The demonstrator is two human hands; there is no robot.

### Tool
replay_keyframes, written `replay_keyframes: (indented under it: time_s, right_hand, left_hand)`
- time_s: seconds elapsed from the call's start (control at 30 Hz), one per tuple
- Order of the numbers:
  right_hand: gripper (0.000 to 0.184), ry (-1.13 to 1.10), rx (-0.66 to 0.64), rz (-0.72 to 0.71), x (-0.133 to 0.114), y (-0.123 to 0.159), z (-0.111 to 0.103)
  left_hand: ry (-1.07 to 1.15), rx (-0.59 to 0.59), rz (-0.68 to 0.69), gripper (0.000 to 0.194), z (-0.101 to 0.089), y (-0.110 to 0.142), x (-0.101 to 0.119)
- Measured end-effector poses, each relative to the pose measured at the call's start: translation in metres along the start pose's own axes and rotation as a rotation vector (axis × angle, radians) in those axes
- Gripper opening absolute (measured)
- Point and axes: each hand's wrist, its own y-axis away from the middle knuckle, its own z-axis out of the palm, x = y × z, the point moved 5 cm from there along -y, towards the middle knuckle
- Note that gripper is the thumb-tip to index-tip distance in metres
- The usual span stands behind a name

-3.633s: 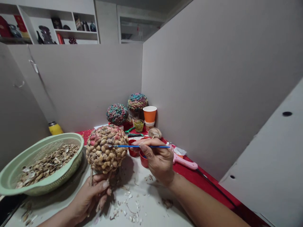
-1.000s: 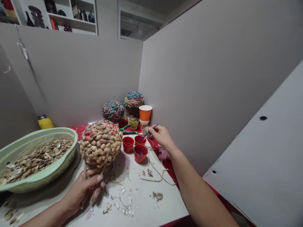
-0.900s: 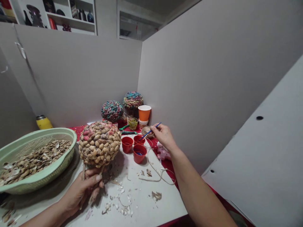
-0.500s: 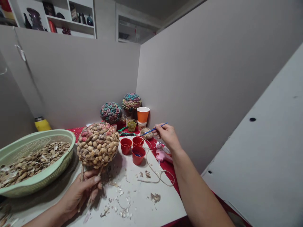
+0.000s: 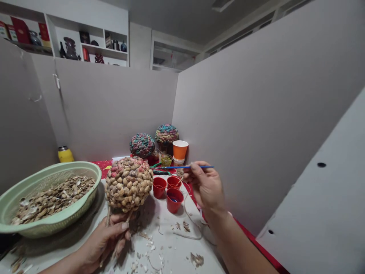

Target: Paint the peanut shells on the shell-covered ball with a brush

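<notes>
In my left hand (image 5: 110, 236) are the thin, stick-like legs under a ball covered in peanut shells (image 5: 129, 186). Most shells are plain tan, and a few near its top are pinkish red. My right hand (image 5: 207, 186) pinches a slim blue paintbrush (image 5: 179, 166), held almost level with its tip pointing left, close to the ball's upper right side. Whether the bristles touch the shells I cannot tell. Below the brush stand three small red cups; the front cup (image 5: 175, 201) contains dark blue liquid, and a stick leans in the rear cup (image 5: 172, 182).
A green colander (image 5: 95, 171) full of empty shells stands at left, a yellow jar (image 5: 65, 155) behind it. Two painted shell balls (image 5: 142, 145) and an orange paper cup (image 5: 180, 151) are at the back. Shell bits and cord (image 5: 186, 237) lie on the white board (image 5: 162, 243).
My right hand has brought the brush from above the red cups leftward to the ball, turning it level. The view has tilted up and shifted left; my left hand keeps its hold.
</notes>
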Motion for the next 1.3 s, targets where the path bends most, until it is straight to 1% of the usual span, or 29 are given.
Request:
replay_keyframes:
  time_s: [0.1, 0.17, 0.27, 0.4, 0.57, 0.67, 0.8, 0.97, 1.03, 1.13, 1.3]
  right_hand:
    - [0.027, -0.052, 0.011, -0.002, -0.001, 0.022, 0.016]
    - [0.022, -0.057, 0.023, -0.042, -0.001, 0.032, 0.019]
    - [0.019, -0.023, 0.033, -0.098, 0.001, 0.039, 0.02]
    - [0.018, 0.051, 0.034, -0.129, -0.001, 0.044, 0.023]
    - [0.018, 0.116, 0.004, -0.218, -0.017, 0.049, 0.033]
    - [0.015, 0.153, -0.013, -0.266, -0.022, 0.05, 0.034]
    - [0.016, 0.203, -0.012, -0.266, -0.021, 0.048, 0.028]
    - [0.015, 0.211, -0.004, -0.249, -0.022, 0.046, 0.023]
    - [0.015, 0.193, 0.001, -0.251, -0.022, 0.046, 0.022]
    - [0.013, 0.156, -0.002, -0.262, -0.02, 0.049, 0.022]
    - [0.008, 0.158, -0.051, -0.277, -0.017, 0.053, 0.027]
  left_hand:
    - [0.01, 0.01, -0.016, 0.044, 0.001, 0.002, 0.0]
    - [0.019, 0.016, -0.026, 0.045, 0.003, 0.004, 0.001]
    - [0.026, 0.014, -0.024, 0.045, 0.005, 0.005, 0.003]
    - [0.015, 0.014, -0.031, 0.044, 0.002, 0.002, 0.002]
    - [0.001, 0.005, -0.03, 0.043, 0.003, 0.005, 0.002]
    - [0.001, -0.002, -0.031, 0.041, 0.005, 0.006, 0.003]
    - [0.014, -0.009, -0.02, 0.036, 0.004, 0.004, 0.003]
    - [0.013, -0.004, -0.017, 0.043, 0.004, 0.003, 0.005]
    - [0.006, -0.002, -0.017, 0.043, 0.005, 0.004, 0.005]
    - [-0.004, -0.007, -0.025, 0.042, 0.005, 0.005, 0.005]
    - [0.003, -0.011, -0.027, 0.04, 0.006, 0.005, 0.004]
